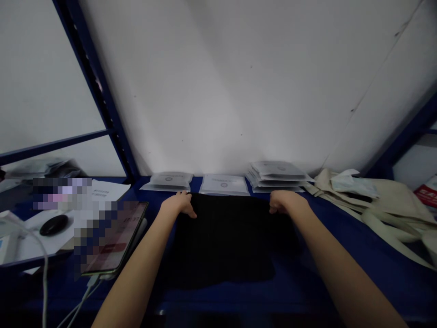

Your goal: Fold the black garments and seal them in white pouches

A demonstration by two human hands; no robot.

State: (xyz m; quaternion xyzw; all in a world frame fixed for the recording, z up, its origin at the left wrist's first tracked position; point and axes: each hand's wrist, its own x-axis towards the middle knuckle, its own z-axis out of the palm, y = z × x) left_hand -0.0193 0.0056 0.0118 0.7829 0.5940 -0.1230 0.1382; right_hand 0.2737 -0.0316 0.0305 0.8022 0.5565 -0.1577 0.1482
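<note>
A black cloth (225,237), perhaps a folded garment, lies spread on the blue bench (372,259), its far edge just short of the packets by the wall and its near edge close to the bench's front edge. It extends from the fingers back toward the person; its long axis seems to run side to side, parallel to that front edge, though its dark folds are hard to make out. The left hand (178,203) is at its far left corner and the right hand (286,200) at its far right corner, so neither is clearly nearer. The left thumb stands apart from its fingers over the cloth; the right fingers curl down at theirs. Whether either set is clamped on fabric, I cannot tell. Along the bench's back edge lie a left packet (167,181), a middle packet (224,183) and a packet stack (276,175); the first two show a round mark and a line of print too blurred to read. At the right end, beyond beige fabric (392,196), a red item (428,196) shows large white letters, seemingly "RA". Toward the left end, print on a white sheet (114,189) is illegible, and a phone (119,241) is partly pixelated.
</note>
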